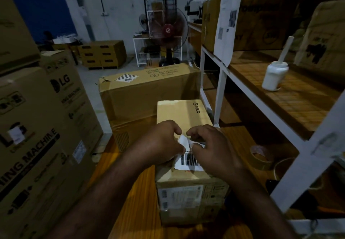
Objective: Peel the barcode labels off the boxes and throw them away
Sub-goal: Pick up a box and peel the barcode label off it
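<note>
- One small brown cardboard box (183, 113), printed PICO, is seen on an orange-brown wooden surface (130, 192).
- One white barcode label (188, 161) is stuck on the box top, with its far edge lifted and curled.
- Two hands are engaged on that label.
- The lifted corner is pinched between the thumb and curled fingers of the left hand (160, 143).
- The same raised edge is nipped by the thumb and forefinger of the right hand (212, 145), just beside the left.
- One larger brown cardboard box (149, 93) is placed just behind.
- One white plastic bottle (274, 76) and one roll of brown tape (261, 157) are kept on separate levels of the white shelving (220, 89).
</note>
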`<state>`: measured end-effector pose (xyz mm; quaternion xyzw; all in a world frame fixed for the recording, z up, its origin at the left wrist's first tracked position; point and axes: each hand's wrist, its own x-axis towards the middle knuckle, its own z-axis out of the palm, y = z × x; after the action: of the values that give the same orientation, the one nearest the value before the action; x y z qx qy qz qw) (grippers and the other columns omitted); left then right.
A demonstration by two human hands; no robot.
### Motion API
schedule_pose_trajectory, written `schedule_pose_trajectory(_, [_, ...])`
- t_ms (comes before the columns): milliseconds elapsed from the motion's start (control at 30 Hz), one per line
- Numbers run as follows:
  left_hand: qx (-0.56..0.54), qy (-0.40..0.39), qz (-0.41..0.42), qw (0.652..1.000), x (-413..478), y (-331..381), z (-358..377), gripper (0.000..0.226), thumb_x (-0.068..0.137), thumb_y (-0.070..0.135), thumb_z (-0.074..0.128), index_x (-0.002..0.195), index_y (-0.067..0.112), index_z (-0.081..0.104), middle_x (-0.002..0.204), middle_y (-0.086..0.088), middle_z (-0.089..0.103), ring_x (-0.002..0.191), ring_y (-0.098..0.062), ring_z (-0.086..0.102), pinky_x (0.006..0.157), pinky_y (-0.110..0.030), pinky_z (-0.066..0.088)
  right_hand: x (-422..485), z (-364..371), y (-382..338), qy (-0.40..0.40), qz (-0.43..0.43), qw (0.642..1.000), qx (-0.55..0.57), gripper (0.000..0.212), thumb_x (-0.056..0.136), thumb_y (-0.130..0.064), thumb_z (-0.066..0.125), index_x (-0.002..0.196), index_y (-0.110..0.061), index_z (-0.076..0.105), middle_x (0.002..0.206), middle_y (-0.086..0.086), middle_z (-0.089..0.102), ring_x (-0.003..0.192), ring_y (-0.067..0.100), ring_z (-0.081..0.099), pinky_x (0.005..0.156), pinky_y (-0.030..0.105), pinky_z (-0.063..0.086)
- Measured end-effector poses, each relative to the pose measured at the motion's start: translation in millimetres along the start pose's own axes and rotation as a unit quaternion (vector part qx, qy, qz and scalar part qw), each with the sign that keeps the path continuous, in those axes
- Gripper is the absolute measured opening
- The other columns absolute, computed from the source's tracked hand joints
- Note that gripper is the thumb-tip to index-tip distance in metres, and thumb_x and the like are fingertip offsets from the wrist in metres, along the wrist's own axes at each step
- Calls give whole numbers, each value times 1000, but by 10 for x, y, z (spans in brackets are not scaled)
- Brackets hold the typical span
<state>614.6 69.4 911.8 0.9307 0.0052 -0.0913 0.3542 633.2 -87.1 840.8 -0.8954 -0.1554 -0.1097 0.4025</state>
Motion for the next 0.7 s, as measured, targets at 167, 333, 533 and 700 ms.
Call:
schedule_pose_trajectory(167, [-100,-6,-9,995,-3,-16,2,36,84,12,75,113,24,57,92,-6,71,77,-17,70,60,-31,56,0,-13,-5,-5,4,1000,15,38,78,-25,58,116,-25,65,112,-8,64,108,12,59,93,41,54])
schedule_pose_trajectory(333, [-142,-5,-8,990,-14,-5,28,36,85,9,72,109,26,52,87,-9,69,60,-16,64,48,-29,48,-28,-27,-22,30,-13,998,50,27,83,-24,68,106,-29,57,110,-11,56,105,12,58,85,34,55])
schedule_pose_trajectory(533, [-280,-36,-49,958,47,-24,-17,40,83,0,69,115,17,53,76,-14,64,48,-17,58,40,-24,43,-234,-149,-159,16,-155,985,80,28,75,-44,72,82,-24,53,82,-8,54,77,10,56,62,26,45])
schedule_pose_trajectory(700, [-318,-40,-48,946,55,-78,-32,41,84,-5,66,116,14,51,65,-11,62,41,-17,55,38,-23,41,-221,-81,-215,19,-193,980,-32,33,66,-43,75,78,-25,49,74,-9,50,71,12,49,59,37,43])
